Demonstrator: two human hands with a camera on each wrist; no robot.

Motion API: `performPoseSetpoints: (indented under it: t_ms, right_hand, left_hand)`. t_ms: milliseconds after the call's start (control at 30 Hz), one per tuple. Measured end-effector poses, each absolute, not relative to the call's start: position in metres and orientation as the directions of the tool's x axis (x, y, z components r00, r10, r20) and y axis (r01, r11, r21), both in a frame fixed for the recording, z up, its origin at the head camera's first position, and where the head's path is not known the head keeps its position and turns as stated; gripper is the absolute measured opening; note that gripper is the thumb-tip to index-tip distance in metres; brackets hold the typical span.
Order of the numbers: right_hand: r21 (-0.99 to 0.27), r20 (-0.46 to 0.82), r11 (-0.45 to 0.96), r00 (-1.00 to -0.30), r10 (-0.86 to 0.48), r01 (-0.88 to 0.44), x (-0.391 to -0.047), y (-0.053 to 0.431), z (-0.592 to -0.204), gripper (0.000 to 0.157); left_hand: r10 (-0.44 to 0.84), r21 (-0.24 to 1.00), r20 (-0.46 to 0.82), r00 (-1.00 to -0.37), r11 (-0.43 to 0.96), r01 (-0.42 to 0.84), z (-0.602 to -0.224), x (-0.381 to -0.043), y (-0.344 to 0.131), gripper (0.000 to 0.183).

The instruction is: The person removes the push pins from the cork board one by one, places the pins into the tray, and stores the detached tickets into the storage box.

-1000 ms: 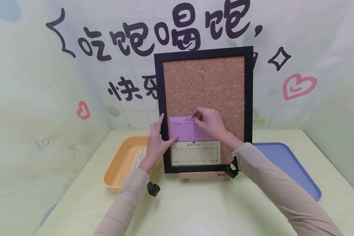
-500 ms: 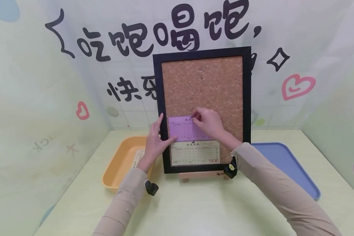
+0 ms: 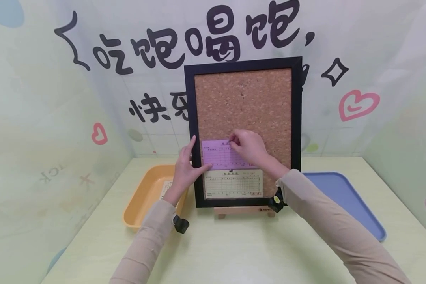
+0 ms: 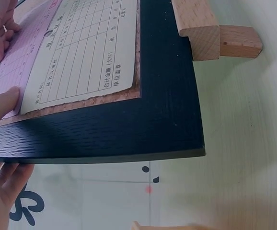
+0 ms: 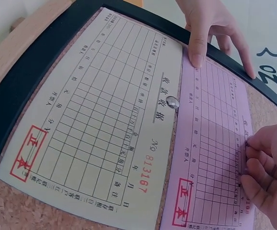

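A black-framed cork board stands upright on a small wooden easel. My left hand grips the board's left edge, thumb in front and fingers behind. That thumb presses the lower left corner of a purple receipt. At the receipt's top edge, my right hand pinches a small thumbtack, mostly hidden by the fingertips. Just below lies a cream receipt, held at its top by a silver thumbtack. The purple receipt's right part is behind my right hand in the head view.
An orange tray with a paper slip in it stands on the table at left. A blue tray lies at right, partly behind my right sleeve. A printed backdrop rises behind the board.
Both hands keep their places on the board. The silver tack head seen at the purple receipt's top a second ago is now mostly covered by my right fingers. The board shifts very slightly left.
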State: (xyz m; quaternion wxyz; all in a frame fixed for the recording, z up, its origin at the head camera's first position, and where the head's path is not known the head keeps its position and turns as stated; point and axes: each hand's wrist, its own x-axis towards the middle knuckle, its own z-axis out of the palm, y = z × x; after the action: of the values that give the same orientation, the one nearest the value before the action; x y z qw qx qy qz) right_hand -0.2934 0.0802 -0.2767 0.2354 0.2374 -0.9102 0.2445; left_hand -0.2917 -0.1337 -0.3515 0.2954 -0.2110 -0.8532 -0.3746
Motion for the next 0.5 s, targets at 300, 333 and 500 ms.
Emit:
performPoseSetpoints:
  t_ms: [300, 333, 500]
  right_hand:
    - [-0.311, 0.558, 0.773, -0.765, -0.323, -0.553, -0.2937, 0.0799, -0.278, 0.007]
    - [-0.311, 0.561, 0.772, -0.763, -0.322, -0.554, -0.2939, 0.0801, -0.2786, 0.007]
    - [-0.317, 0.559, 0.765, -0.763, -0.326, -0.56, -0.2957, 0.0815, -0.2807, 0.007]
  left_hand:
    - [0.14, 0.512, 0.662, -0.736, 0.633, 0.581, -0.3521, -0.2926, -0.1333, 0.096]
    - [0.141, 0.513, 0.66, -0.738, 0.633, 0.58, -0.3521, -0.2926, -0.1334, 0.096]
    - [0.137, 0.525, 0.644, -0.753, 0.636, 0.565, -0.3522, -0.2924, -0.1332, 0.096]
